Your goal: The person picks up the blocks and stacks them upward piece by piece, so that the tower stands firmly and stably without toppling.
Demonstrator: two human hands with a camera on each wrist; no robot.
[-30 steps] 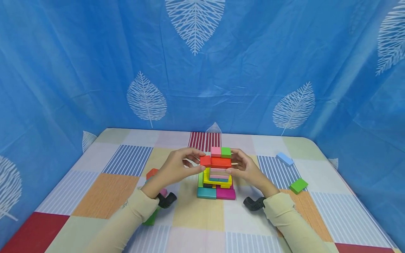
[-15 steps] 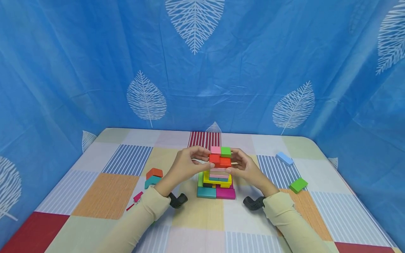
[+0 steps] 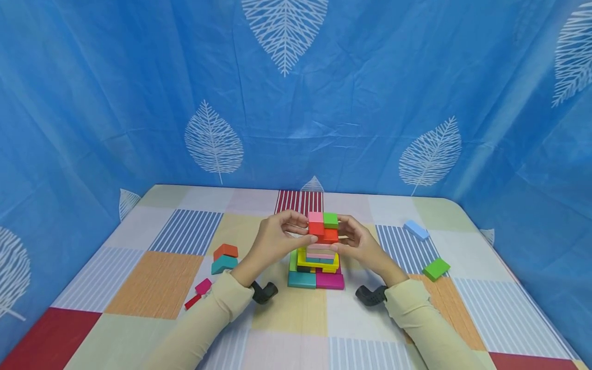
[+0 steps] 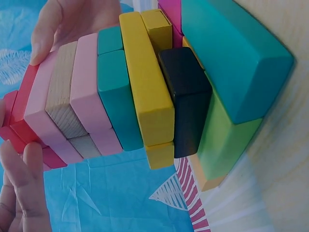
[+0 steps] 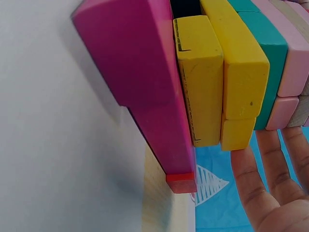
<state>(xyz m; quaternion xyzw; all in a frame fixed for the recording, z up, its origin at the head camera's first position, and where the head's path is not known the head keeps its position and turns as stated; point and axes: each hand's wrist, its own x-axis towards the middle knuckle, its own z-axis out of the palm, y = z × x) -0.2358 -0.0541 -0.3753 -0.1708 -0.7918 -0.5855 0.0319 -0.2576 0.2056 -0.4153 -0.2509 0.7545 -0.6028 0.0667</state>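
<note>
The tower of coloured blocks (image 3: pixel 329 280) stands upright at mid-table, its top layer a pink block (image 3: pixel 316 217) beside a green block (image 3: pixel 330 220). Between thumb and fingers, the left hand (image 3: pixel 270 240) pinches a small red block (image 3: pixel 316 228) against the upper front of the tower, just below the pink one. The right hand (image 3: pixel 365 252) grips the tower's right side, thumb in front. In the left wrist view, left-hand fingers (image 4: pixel 26 186) lie beside the red layers. Right-hand fingers (image 5: pixel 270 183) rest along the back of the stack in the right wrist view.
Left of the tower lie an orange block (image 3: pixel 225 251), a teal block (image 3: pixel 224 264), a magenta block (image 3: pixel 203 287) and a thin red piece (image 3: pixel 192 301). At right are a light blue block (image 3: pixel 416 230) and a green block (image 3: pixel 436 269). Blue cloth hangs behind.
The left hand has moved right with the small red block, from the tower's left side to its front, then slightly up. Loose blocks at left came into view. The right hand has stayed put.
</note>
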